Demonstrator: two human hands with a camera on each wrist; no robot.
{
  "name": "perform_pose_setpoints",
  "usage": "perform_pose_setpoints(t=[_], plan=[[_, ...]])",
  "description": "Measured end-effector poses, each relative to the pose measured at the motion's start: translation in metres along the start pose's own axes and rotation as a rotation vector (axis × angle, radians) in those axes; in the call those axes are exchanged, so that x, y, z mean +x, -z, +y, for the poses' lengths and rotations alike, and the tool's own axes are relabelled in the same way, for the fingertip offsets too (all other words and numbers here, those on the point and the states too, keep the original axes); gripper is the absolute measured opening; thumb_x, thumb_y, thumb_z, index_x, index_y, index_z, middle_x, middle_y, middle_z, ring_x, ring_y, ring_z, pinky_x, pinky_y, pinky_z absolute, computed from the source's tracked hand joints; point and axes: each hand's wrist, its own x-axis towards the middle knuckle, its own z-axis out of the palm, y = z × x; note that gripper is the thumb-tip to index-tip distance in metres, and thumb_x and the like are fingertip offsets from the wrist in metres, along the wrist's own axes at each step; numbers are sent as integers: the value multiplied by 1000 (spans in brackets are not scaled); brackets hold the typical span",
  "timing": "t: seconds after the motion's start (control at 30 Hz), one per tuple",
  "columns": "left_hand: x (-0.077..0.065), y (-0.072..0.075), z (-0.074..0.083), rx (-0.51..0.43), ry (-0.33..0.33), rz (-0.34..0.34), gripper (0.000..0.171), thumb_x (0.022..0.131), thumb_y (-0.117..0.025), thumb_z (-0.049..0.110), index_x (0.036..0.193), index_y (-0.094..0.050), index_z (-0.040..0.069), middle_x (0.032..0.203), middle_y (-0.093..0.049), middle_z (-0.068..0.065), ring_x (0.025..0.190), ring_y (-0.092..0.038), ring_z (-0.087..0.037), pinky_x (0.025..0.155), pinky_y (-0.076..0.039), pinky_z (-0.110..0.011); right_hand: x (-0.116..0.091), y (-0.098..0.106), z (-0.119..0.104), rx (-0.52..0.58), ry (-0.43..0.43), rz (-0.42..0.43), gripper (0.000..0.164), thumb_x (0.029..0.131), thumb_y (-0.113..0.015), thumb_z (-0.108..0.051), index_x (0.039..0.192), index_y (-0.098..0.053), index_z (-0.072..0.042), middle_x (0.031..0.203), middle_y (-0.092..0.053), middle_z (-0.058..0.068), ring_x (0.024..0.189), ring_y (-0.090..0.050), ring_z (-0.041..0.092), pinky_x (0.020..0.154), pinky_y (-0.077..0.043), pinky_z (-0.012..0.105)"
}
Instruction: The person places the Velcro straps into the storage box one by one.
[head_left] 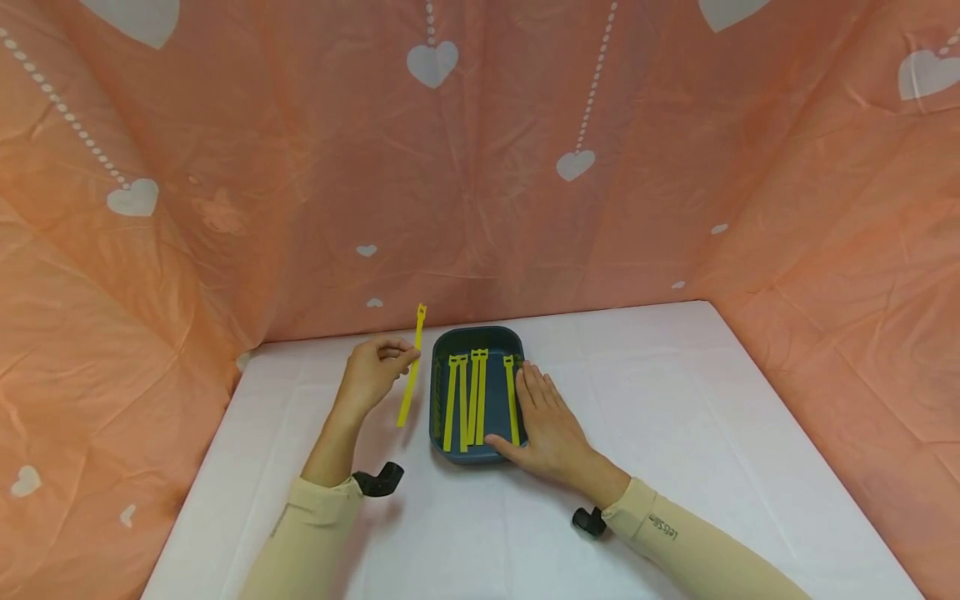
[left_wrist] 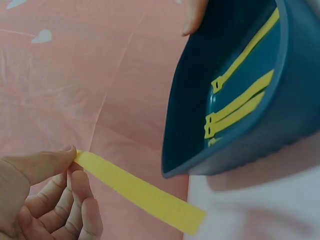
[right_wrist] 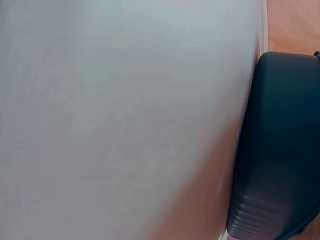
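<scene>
My left hand (head_left: 375,371) pinches a yellow hook-and-loop cable tie (head_left: 409,392) between thumb and fingertips, left of a dark blue tray (head_left: 496,400). The tie's slotted head points up and away, and its plain tail hangs toward me. In the left wrist view the tail (left_wrist: 142,192) slants down beside the tray wall (left_wrist: 240,160). Several more yellow ties (head_left: 480,400) lie lengthwise inside the tray, most at its left and one at its right. My right hand (head_left: 551,429) rests with straight fingers along the tray's right side, thumb over the near right corner.
The tray stands on a white-covered table (head_left: 660,392), near its back edge. A pink cloth (head_left: 480,208) with white hearts hangs behind and on both sides. Black wrist cameras (head_left: 380,480) sit at both cuffs. The right wrist view shows the tray's outer wall (right_wrist: 285,135).
</scene>
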Motion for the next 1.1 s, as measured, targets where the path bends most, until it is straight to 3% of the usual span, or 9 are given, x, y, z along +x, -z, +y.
perform_pose_setpoints(t=[0.43, 0.67, 0.97, 1.1], plan=[[7, -23, 7, -123, 19, -55, 27, 104, -75, 25, 117, -75, 1, 106, -79, -15, 91, -71, -27, 78, -58, -28, 0, 1, -1, 20, -10, -14, 116, 98, -56, -75, 167, -17, 9, 177, -12, 27, 166, -9, 34, 134, -10, 48], [11, -42, 9, -173, 26, -88, 24, 104, -74, 21, 116, -74, -1, 106, -78, -21, 86, -70, -23, 86, -63, -41, 0, 1, 0, 5, -14, -16, 116, 98, -55, -76, 167, -17, 9, 177, -12, 27, 166, -9, 35, 134, -10, 48], [12, -66, 10, -204, 32, -118, 24, 104, -75, 20, 117, -74, 0, 111, -77, -27, 98, -72, -44, 92, -60, -56, 0, 0, 1, 5, -13, -19, 116, 98, -55, -76, 167, -17, 9, 177, -11, 26, 166, -9, 34, 134, -10, 48], [12, -74, 10, -208, 39, -131, 24, 104, -74, 19, 118, -74, -1, 111, -76, -28, 100, -71, -47, 90, -61, -55, 0, 0, 0, 0, -11, -16, 116, 98, -55, -76, 167, -17, 10, 177, -12, 27, 166, -10, 35, 134, -10, 48]])
